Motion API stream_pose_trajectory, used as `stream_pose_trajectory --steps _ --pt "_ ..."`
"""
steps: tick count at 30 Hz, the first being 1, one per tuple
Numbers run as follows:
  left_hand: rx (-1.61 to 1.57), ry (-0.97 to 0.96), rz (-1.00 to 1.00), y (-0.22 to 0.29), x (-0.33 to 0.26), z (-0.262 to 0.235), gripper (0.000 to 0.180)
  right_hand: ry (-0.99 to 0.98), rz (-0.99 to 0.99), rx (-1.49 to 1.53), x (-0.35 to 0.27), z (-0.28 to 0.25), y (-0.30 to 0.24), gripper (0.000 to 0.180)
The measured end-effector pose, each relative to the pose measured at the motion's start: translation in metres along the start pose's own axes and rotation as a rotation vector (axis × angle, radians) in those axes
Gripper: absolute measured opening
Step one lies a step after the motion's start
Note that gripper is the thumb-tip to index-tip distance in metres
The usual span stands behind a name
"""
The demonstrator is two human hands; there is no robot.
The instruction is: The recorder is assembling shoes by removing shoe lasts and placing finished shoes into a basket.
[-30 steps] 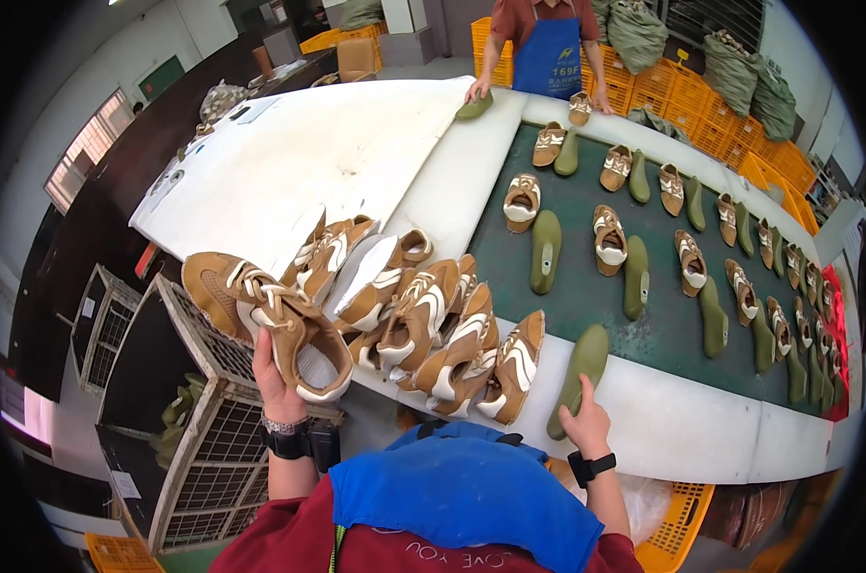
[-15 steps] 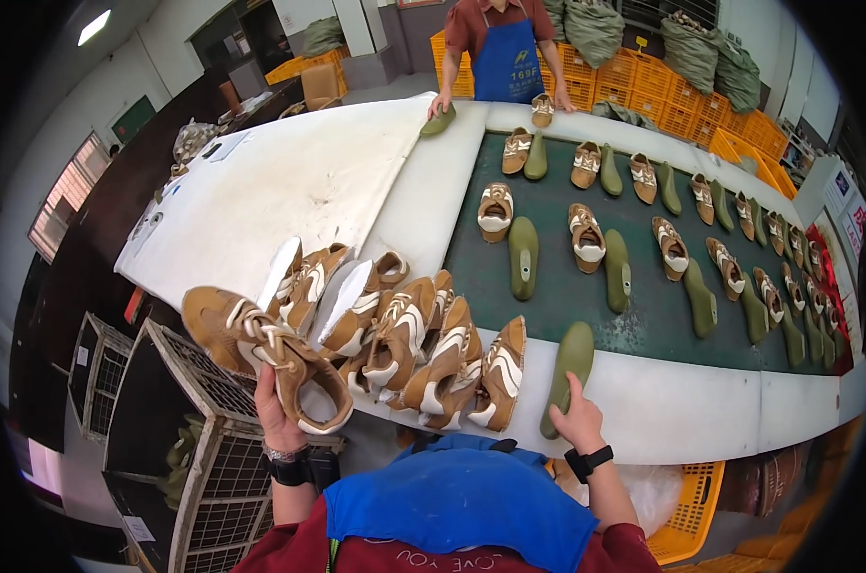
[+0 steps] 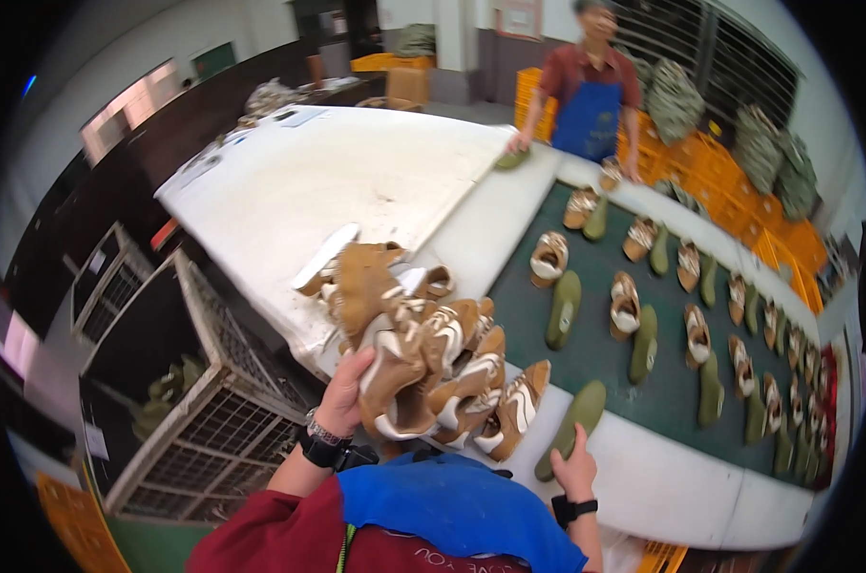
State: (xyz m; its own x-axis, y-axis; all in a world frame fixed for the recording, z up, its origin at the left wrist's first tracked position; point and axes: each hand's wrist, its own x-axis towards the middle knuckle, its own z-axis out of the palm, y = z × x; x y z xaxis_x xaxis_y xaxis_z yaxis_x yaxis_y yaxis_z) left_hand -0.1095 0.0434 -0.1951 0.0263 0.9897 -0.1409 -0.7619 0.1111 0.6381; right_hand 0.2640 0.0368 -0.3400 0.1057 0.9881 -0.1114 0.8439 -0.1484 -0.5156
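My left hand (image 3: 342,396) grips a brown shoe upper (image 3: 401,382) with white stripes near its heel opening. Its toe points away from me, above a pile of similar shoe uppers (image 3: 517,409) at the near edge of the white tabletop. In my right hand (image 3: 574,468) is a green shoe last (image 3: 580,415), lying slanted over the white border of the table. Thumb and fingers close round its near end. The held shoe hides part of the pile.
Pairs of shoes and green lasts stand in rows on a dark green belt (image 3: 595,358) at right. A co-worker (image 3: 591,105) across the table has a hand on a green last (image 3: 512,160). Wire-sided carts (image 3: 213,430) stand at left; orange crates (image 3: 739,191) line the back.
The scene has swung rightward in view. The shoe in my left hand has turned from pointing left to pointing away and moved over the pile. My right hand stays on the last.
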Motion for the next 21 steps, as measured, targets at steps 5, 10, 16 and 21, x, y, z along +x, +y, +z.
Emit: stream_pose_trajectory --steps 5,10,16,21 --pt "0.297 -0.026 0.078 -0.004 -0.001 0.013 0.043 0.034 0.022 0.021 -0.007 0.008 0.024 0.073" --pt "0.039 -0.057 0.103 0.002 -0.021 0.003 0.049 -0.165 0.046 0.084 -0.017 -0.033 -0.023 0.065" --pt "-0.21 -0.028 0.198 0.005 -0.046 -0.019 0.049 -0.176 -0.07 -0.107 0.008 -0.003 0.02 0.077" --pt "-0.059 0.112 0.325 0.004 -0.072 -0.041 0.044 -0.155 -0.114 -0.124 0.018 0.004 0.023 0.079"
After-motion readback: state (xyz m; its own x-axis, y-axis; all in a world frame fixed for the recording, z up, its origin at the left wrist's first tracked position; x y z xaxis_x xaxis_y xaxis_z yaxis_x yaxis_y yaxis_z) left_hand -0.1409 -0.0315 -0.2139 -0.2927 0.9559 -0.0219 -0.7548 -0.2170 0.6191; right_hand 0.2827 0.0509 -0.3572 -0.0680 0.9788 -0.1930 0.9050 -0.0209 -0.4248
